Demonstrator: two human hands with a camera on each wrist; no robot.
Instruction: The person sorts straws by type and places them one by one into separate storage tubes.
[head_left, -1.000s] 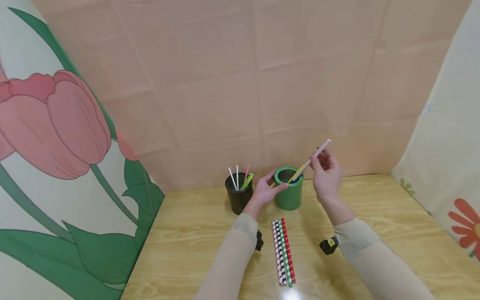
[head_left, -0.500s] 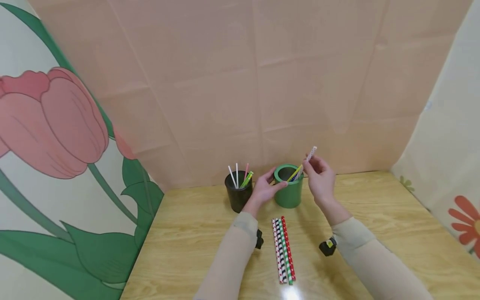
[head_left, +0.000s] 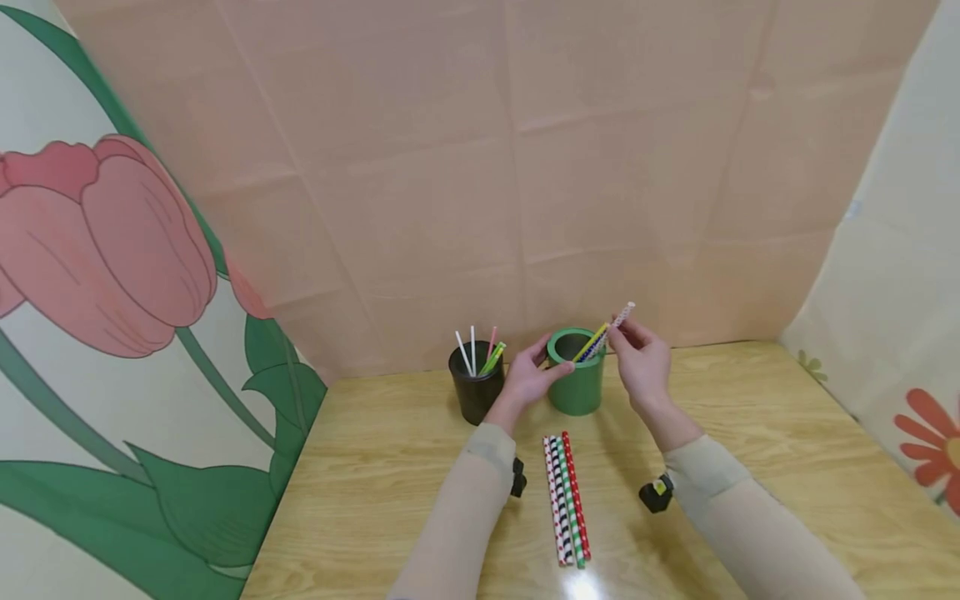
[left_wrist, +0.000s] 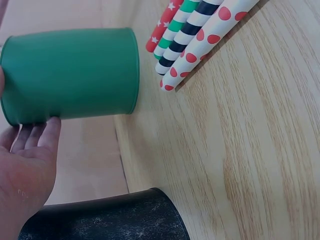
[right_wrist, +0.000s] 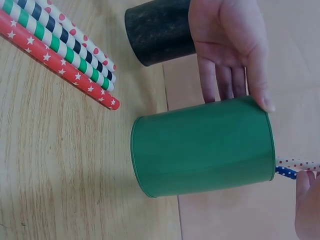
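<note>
My left hand point(head_left: 529, 379) holds a green cylindrical cup point(head_left: 575, 395) upright on the table, its thumb at the rim and its fingers against the far left side. In the right wrist view the thumb point(right_wrist: 262, 97) lies by the cup's mouth. My right hand point(head_left: 643, 365) pinches a white straw with small dots point(head_left: 622, 315), which slants out of the cup's right side. Beside it, a yellow straw point(head_left: 596, 339) and a blue straw with white dots point(right_wrist: 286, 172) lean in the same cup. Their lower ends are hidden inside.
A black cup point(head_left: 477, 398) with white, pink and green-yellow sticks stands just left of my left hand. Several patterned paper straws point(head_left: 567, 500) lie side by side on the wooden table point(head_left: 390, 492) in front. A pinkish covering point(head_left: 420, 208) rises behind the table's back edge.
My right hand has moved left and slightly down toward the green cup, and the white dotted straw sits lower in it. The blue straw shows more. My left hand keeps its hold.
</note>
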